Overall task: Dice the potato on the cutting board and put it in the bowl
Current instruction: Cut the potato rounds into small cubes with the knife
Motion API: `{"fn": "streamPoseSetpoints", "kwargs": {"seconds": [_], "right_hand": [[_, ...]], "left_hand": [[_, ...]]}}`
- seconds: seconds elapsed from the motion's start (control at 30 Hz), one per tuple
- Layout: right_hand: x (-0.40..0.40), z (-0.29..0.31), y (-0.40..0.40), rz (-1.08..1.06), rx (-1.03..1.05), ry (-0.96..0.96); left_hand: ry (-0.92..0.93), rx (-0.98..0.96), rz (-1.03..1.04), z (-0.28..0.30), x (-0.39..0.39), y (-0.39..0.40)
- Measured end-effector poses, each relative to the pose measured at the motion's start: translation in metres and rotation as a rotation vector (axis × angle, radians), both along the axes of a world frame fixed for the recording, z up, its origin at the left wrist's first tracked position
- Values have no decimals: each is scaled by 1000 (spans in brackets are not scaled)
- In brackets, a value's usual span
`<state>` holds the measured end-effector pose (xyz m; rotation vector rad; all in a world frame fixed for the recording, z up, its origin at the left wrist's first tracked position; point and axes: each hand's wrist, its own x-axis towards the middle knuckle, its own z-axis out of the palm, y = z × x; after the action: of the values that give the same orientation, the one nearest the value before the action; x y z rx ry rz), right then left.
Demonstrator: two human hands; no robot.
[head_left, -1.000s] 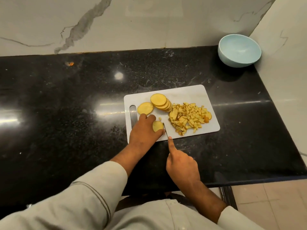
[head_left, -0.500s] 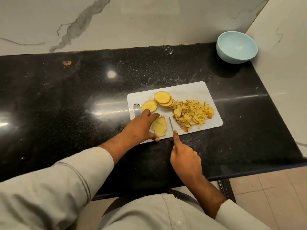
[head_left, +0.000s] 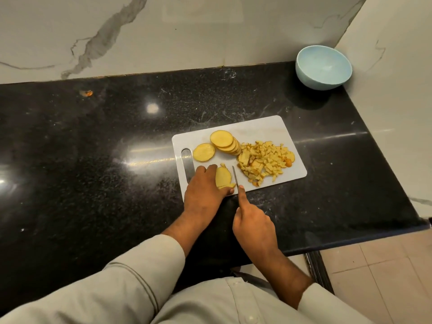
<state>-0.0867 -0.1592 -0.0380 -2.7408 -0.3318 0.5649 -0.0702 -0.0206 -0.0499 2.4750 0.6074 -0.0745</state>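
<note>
On the cutting board [head_left: 268, 127], potato slices [head_left: 224, 142] lie left of the diced pile [head_left: 264, 160]; the bowl [head_left: 323, 66] sits behind-right of the board.

No text, label, brand, number or sign can be read anywhere in the view.
</note>
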Motion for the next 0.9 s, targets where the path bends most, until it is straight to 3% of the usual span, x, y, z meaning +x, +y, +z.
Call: {"fn": "streamPoseSetpoints", "kwargs": {"seconds": [0.47,0.73,0.9], "right_hand": [[-17,1,-34,106,3,45],[-22,-1,-33,59,18,51],[-31,-2,-29,47,13,54]], "left_hand": [[-40,-216,162,-2,-11,7],[-95,-211,142,-3,-15,8],[-78,-113,-1,1,-13,7]]}}
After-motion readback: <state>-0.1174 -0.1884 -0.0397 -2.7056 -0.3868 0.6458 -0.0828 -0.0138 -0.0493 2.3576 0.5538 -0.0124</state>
